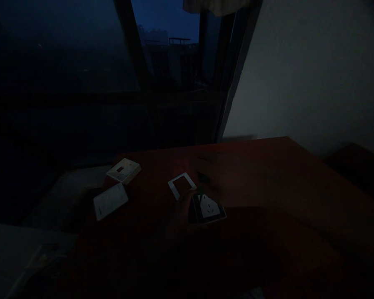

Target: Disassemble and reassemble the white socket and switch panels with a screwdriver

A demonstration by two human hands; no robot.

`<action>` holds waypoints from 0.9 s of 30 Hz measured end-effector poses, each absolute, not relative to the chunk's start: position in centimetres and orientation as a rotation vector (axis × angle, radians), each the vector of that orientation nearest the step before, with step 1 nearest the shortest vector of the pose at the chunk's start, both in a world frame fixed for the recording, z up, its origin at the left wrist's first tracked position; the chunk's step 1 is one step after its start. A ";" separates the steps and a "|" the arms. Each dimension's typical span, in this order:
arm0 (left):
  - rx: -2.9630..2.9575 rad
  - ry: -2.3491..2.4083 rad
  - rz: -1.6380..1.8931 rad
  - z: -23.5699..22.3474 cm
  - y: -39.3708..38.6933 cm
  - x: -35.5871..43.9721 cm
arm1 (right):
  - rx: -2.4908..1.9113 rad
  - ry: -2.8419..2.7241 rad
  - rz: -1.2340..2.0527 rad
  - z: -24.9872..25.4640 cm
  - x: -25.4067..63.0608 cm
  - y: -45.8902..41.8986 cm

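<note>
One left hand (185,209) was closed around the edge of a socket (210,207), its pale, slotted face turned up and tilted within dark edging. Just beyond and left of the grip, a white open frame (173,189) lay on the reddish table (255,166). Further left of the grip were a pale flat panel (110,202) and, past it, a shallow box (124,170). Close beyond the socket showed a small dark-green object (203,178), too dim to name. Nearby, the right hand (220,176) blurred into the gloom, its hold impossible to tell
</note>
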State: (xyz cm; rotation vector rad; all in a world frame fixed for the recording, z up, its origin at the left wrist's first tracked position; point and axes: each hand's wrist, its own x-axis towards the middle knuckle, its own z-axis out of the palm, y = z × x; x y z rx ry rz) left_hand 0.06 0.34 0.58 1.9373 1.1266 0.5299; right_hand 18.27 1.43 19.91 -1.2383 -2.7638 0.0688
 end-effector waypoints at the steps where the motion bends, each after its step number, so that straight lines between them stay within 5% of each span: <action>1: 1.935 1.134 0.527 0.7 0.3 0.0 | -1.271 -2.764 0.059 19.9 18.2 1.4; 27: 1.979 1.134 0.545 1.4 0.1 0.1 | -1.242 -2.783 -0.072 19.5 18.8 1.9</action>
